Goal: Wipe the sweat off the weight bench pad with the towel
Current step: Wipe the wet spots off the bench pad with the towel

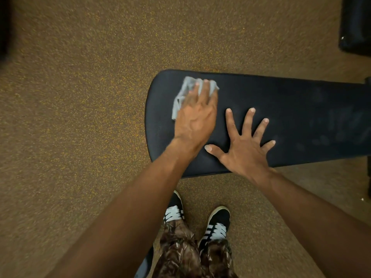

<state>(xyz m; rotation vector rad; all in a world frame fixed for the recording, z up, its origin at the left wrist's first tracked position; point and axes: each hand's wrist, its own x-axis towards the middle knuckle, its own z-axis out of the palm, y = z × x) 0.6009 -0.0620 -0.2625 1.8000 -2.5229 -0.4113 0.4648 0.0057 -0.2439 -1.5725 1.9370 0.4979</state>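
Observation:
A dark padded weight bench pad (pixel 297 109) runs from centre to the right edge of the head view, its rounded end at the left. My left hand (pixel 195 115) lies flat near that rounded end, pressing a small grey towel (pixel 185 91) onto the pad; the towel sticks out beyond my fingertips and along the hand's left side. My right hand (pixel 244 144) rests palm down on the pad beside it, fingers spread, holding nothing. Faint smudges show on the pad further right.
Speckled brown gym flooring (pixel 80 117) surrounds the bench. My two feet in black shoes with white stripes (pixel 196 217) stand just in front of the pad. A dark object (pixel 355 25) sits at the top right corner, and a dark frame part (pixel 368 125) at the right edge.

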